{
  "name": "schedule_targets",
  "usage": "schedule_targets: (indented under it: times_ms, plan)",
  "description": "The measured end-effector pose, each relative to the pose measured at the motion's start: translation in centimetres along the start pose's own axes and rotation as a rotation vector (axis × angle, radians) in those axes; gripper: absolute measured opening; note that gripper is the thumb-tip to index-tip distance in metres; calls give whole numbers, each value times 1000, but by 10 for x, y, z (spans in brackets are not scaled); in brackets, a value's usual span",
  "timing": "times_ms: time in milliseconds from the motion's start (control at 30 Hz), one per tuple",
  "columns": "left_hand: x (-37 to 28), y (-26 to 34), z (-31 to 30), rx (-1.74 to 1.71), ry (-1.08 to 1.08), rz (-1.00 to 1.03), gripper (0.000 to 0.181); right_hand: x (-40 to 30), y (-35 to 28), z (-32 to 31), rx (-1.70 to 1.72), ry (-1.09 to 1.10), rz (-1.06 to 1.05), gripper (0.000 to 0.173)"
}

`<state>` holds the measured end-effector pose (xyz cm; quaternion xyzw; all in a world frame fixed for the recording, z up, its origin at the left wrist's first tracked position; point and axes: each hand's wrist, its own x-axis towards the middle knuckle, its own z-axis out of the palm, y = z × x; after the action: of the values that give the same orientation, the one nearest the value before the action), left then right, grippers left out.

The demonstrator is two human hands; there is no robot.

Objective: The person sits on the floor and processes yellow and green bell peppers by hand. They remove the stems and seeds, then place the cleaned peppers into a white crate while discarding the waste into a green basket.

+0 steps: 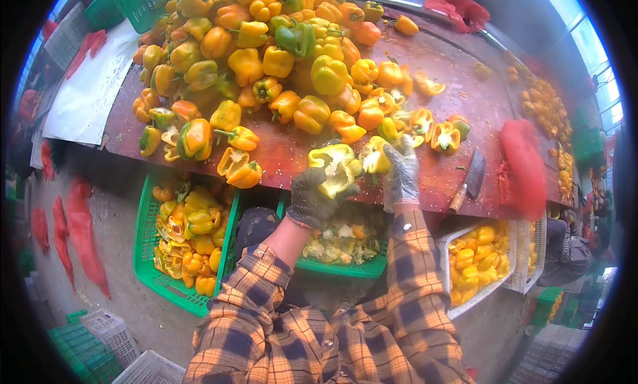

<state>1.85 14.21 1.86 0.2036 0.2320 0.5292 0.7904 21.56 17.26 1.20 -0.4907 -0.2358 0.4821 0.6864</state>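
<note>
My left hand (pixel 315 197), in a dark grey knit glove, grips a hollowed pale yellow bell pepper half (pixel 335 167), its cut side facing up. In a lighter, grey-white glove, my right hand (pixel 402 172) has its fingers against another yellow pepper piece (pixel 376 155) with pale core showing. Both hands are at the front edge of the reddish table (pixel 279 159). Right of them lies a cleaver-like knife (pixel 471 177) with a wooden handle. Cut pepper halves (pixel 445 137) rest just beyond my right hand.
A large heap of yellow-orange bell peppers (pixel 246 67) covers the table's far side. Below the edge stand a green crate (pixel 137 262) of peppers, a green crate (pixel 344 270) of cores and scraps, and a white crate (pixel 478 296) of pepper pieces. Red mesh (pixel 522 167) lies right.
</note>
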Motion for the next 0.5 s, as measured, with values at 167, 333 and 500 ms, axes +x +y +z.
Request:
schedule_targets:
  times_ms: [167, 333, 500]
  plan:
    - [0, -13, -4, 486, 6, 119, 58, -38, -38, 9, -843, -140, -540, 38]
    - [4, -11, 1, -426, -125, -204, 51, -84, -57, 49, -1340, -571, -877, 19]
    - [6, -24, -12, 52, -142, -98, 36, -93, -36, 50, -1612, -640, -786, 12]
